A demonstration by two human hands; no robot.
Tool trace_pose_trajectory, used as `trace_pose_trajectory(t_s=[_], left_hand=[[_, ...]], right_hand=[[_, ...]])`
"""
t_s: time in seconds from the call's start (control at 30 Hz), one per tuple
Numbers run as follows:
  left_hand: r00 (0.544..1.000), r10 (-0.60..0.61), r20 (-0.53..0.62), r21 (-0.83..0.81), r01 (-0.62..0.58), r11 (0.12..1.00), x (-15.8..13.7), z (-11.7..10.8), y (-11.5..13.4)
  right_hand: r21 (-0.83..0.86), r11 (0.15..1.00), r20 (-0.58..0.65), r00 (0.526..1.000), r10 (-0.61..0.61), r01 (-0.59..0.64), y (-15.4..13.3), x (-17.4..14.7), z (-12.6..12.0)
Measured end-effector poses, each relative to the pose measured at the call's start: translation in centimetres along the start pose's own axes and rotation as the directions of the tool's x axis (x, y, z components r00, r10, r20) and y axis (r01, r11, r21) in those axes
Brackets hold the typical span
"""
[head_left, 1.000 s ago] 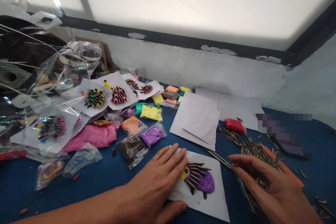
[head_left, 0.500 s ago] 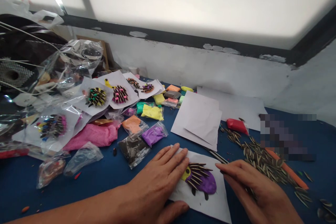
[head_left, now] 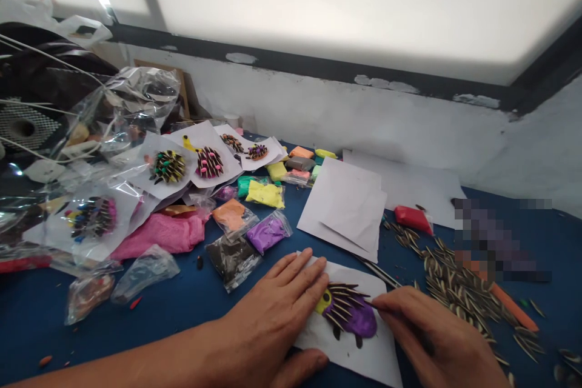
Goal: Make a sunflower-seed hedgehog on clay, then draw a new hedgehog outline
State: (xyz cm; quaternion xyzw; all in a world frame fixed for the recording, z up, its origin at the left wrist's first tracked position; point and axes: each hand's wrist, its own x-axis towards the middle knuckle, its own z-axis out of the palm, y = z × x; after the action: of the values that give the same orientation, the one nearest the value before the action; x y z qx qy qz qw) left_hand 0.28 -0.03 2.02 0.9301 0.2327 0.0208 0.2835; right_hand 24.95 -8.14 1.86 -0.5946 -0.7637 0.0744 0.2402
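Note:
My left hand [head_left: 284,306] lies flat, fingers stretched out, on a white paper sheet [head_left: 350,361]. Beside its fingertips is a clay hedgehog [head_left: 364,320] with a purple body, a yellow face with a dark eye, and small black feet. Rows of sunflower seeds [head_left: 341,302] stick out of its face side as spines; the rear is bare purple clay. My right hand [head_left: 431,327] pinches a sunflower seed [head_left: 369,304] between thumb and finger, its tip at the upper right of the purple body. Most of that seed is hidden by the fingers.
Loose sunflower seeds [head_left: 454,285] lie to the right beside an orange stick [head_left: 513,306]. A slim metal tool [head_left: 377,270] rests behind the sheet. Stacked papers [head_left: 341,200], bagged clay [head_left: 269,231] and several finished hedgehogs [head_left: 168,167] spread across the blue table [head_left: 150,315].
My right hand has moved slightly left and down, bringing the pinched seed to the purple clay. My left hand stays on the sheet.

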Motion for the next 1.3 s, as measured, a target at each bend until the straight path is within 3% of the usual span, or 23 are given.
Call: trace_pose_trajectory(t_s=[0.23, 0.87, 1.1, 1.23, 1.3], left_hand=[[0.998, -0.017, 0.058, 0.035, 0.015, 0.999, 0.2, -0.4, 0.2], [1.000, 0.016, -0.025, -0.003, -0.016, 1.000, -0.1, 0.3, -0.3], [1.000, 0.009, -0.001, 0.010, -0.009, 1.000, 0.0, 0.2, -0.1], [1.000, 0.005, 0.024, 0.036, -0.006, 0.999, 0.1, 0.1, 0.1], [1.000, 0.001, 0.013, 0.039, -0.001, 0.999, 0.0, 0.0, 0.1]], right_hand=[[-0.043, 0.998, -0.004, 0.999, -0.036, 0.036, 0.0, 0.4, 0.4], [-0.204, 0.976, 0.003, 0.997, -0.081, 0.080, 0.4, -0.3, 1.4], [-0.283, 0.948, 0.006, 0.988, -0.152, 0.147, 0.4, -0.5, 2.0], [-0.312, 0.942, 0.010, 0.992, -0.129, 0.125, -0.1, -0.3, 1.3], [-0.367, 0.926, -0.051, 0.992, -0.114, 0.087, 0.0, -0.3, 0.1]])
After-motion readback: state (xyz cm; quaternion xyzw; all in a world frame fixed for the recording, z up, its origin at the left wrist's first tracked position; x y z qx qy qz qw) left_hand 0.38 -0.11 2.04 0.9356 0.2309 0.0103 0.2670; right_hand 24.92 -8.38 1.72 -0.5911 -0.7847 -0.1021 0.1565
